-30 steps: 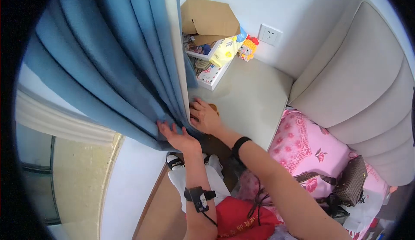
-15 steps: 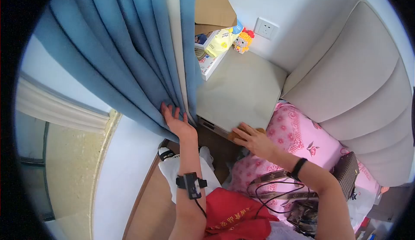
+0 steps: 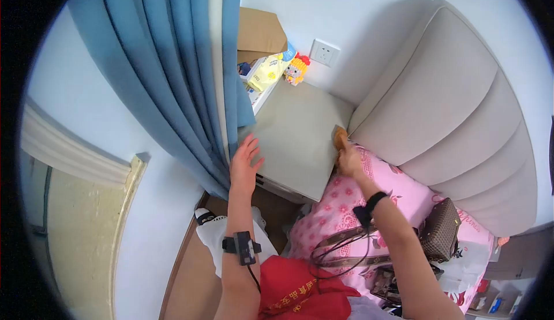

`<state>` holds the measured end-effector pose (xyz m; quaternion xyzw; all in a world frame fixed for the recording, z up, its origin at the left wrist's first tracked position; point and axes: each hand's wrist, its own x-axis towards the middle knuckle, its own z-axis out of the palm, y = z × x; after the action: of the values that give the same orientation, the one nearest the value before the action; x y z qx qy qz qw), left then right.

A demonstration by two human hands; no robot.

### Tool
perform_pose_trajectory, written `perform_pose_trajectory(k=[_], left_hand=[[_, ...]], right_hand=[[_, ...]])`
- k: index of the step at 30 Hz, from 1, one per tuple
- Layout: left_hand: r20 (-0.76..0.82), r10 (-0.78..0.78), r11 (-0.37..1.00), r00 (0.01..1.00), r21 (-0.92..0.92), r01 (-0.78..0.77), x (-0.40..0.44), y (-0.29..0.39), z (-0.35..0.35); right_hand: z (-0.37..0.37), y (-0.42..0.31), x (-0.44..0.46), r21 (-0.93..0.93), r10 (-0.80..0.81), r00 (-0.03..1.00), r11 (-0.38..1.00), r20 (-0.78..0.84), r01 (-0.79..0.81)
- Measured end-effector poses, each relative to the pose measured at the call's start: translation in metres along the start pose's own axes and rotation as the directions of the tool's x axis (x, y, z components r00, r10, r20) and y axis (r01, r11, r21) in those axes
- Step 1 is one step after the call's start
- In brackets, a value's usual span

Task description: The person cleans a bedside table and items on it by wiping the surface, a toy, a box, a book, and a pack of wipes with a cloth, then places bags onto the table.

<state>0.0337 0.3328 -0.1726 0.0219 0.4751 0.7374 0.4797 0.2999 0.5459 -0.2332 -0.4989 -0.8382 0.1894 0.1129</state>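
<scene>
My right hand (image 3: pixel 350 161) has its fingers closed on the cloth (image 3: pixel 340 137) at the tabletop (image 3: pixel 294 141) edge, near the headboard (image 3: pixel 444 106); my left hand (image 3: pixel 244 168) (fingers spread, thumb apart) is by the curtain (image 3: pixel 167 60), whether touching I can't tell

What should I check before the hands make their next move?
1. Right hand has the brown pad: ok, fingers are on it.
2. Left hand is free: ok, it's open and holds nothing.
3. Left hand is off the curtain: cannot tell, they overlap in this view.
4. Doll is away from the pad: ok, it stands near the wall.
5. Cabinet top is bare: not ok, the doll is on it.
</scene>
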Motion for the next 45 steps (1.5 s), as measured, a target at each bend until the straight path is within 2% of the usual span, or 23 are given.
perform_pose_trajectory(k=[1, 3, 5, 7, 10, 13, 14, 15, 17, 18, 19, 22, 23, 25, 26, 28, 29, 32, 35, 38, 41, 42, 45], left_hand=[[-0.005, -0.016, 0.999, 1.0, -0.028, 0.016, -0.001, 0.002, -0.001], [-0.036, -0.012, 0.998, 0.999, -0.063, 0.01, 0.002, 0.007, -0.004], [-0.087, 0.02, 0.996, 0.996, -0.085, -0.027, 0.002, 0.005, -0.005], [-0.103, -0.005, 0.995, 0.995, -0.099, -0.006, 0.001, 0.002, 0.001], [-0.111, -0.05, 0.992, 0.993, -0.122, 0.036, 0.001, 0.0, 0.007], [-0.133, -0.057, 0.988, 0.99, -0.147, 0.037, -0.002, 0.002, 0.009], [-0.14, -0.052, 0.988, 0.989, -0.154, 0.03, -0.003, 0.003, 0.009], [-0.147, -0.051, 0.986, 0.988, -0.162, 0.027, -0.001, 0.003, 0.008], [-0.161, -0.058, 0.984, 0.985, -0.177, 0.029, 0.004, 0.001, 0.006], [-0.163, -0.058, 0.983, 0.985, -0.184, 0.027, 0.004, 0.001, 0.008], [-0.163, -0.057, 0.982, 0.985, -0.188, 0.026, 0.003, 0.003, 0.01], [-0.144, -0.07, 0.976, 0.987, -0.214, 0.038, 0.003, 0.003, 0.012], [-0.133, -0.076, 0.973, 0.988, -0.225, 0.044, 0.003, 0.003, 0.012], [-0.112, -0.065, 0.971, 0.992, -0.236, 0.037, 0.004, 0.003, 0.013], [-0.102, -0.061, 0.969, 0.993, -0.243, 0.035, 0.005, 0.003, 0.012], [-0.101, -0.066, 0.97, 0.993, -0.241, 0.04, 0.006, 0.005, 0.01], [-0.099, -0.069, 0.97, 0.993, -0.24, 0.043, 0.007, 0.005, 0.009], [-0.094, -0.07, 0.967, 0.993, -0.249, 0.044, 0.009, 0.007, 0.003], [-0.031, -0.049, 0.968, 0.998, -0.248, 0.04, 0.008, 0.006, -0.004], [-0.021, -0.011, 0.994, 1.0, -0.112, 0.008, 0.007, 0.003, 0.003], [-0.068, 0.069, 0.983, 0.995, 0.176, -0.056, -0.014, 0.018, 0.033], [-0.031, 0.09, 0.982, 0.995, 0.172, -0.083, -0.017, 0.016, 0.037], [0.019, 0.113, 0.984, 0.993, 0.136, -0.115, -0.014, 0.005, 0.033]], right_hand=[[0.022, -0.004, -0.024, -0.055, -0.011, 0.997, 0.998, -0.079, 0.006], [0.02, -0.035, -0.088, 0.108, -0.105, 0.984, 0.987, -0.142, 0.121], [-0.011, -0.063, -0.146, 0.132, -0.183, 0.965, 0.978, 0.188, 0.16], [-0.051, -0.085, -0.169, 0.292, -0.318, 0.746, 0.941, 0.585, 0.172], [-0.046, -0.088, -0.156, 0.659, -0.435, 0.749, 0.752, 0.499, -0.003], [-0.07, -0.117, -0.08, 0.541, -0.088, 0.839, 0.8, 0.536, -0.262], [-0.056, -0.109, -0.051, 0.585, -0.159, 0.899, 0.802, 0.408, -0.123], [-0.052, -0.11, -0.022, 0.562, -0.131, 0.942, 0.824, 0.308, -0.069], [-0.022, -0.095, 0.041, 0.336, -0.228, 0.97, 0.923, 0.081, 0.189], [-0.009, -0.102, 0.064, -0.015, -0.139, 0.989, 0.99, 0.048, 0.14], [0.003, -0.11, 0.087, -0.359, -0.064, 0.998, 0.932, -0.021, 0.052], [0.032, -0.118, 0.176, -0.186, -0.274, 0.883, 0.958, -0.382, 0.217], [0.026, -0.136, 0.192, 0.095, -0.084, 0.943, 0.988, -0.321, 0.12], [0.018, -0.171, 0.215, 0.578, 0.216, 0.975, 0.802, -0.044, -0.152], [0.016, -0.183, 0.219, 0.649, 0.243, 0.97, 0.742, -0.03, -0.166], [0.013, -0.198, 0.221, 0.772, 0.293, 0.956, 0.606, 0.008, -0.192], [0.03, -0.193, 0.229, 0.765, 0.282, 0.939, 0.643, -0.194, -0.035], [0.039, -0.176, 0.238, 0.655, 0.307, 0.918, 0.752, -0.252, -0.072], [0.036, -0.17, 0.214, 0.769, 0.467, 0.861, 0.62, -0.2, -0.157], [0.009, -0.18, 0.14, 0.856, 0.337, 0.934, 0.511, -0.119, -0.075], [-0.006, -0.193, 0.053, 0.867, -0.052, 0.998, 0.496, -0.027, 0.049], [-0.01, -0.196, 0.03, 0.854, -0.213, 0.976, 0.515, 0.041, 0.076], [-0.027, -0.2, -0.014, 0.805, -0.25, 0.938, 0.592, 0.241, -0.049]])
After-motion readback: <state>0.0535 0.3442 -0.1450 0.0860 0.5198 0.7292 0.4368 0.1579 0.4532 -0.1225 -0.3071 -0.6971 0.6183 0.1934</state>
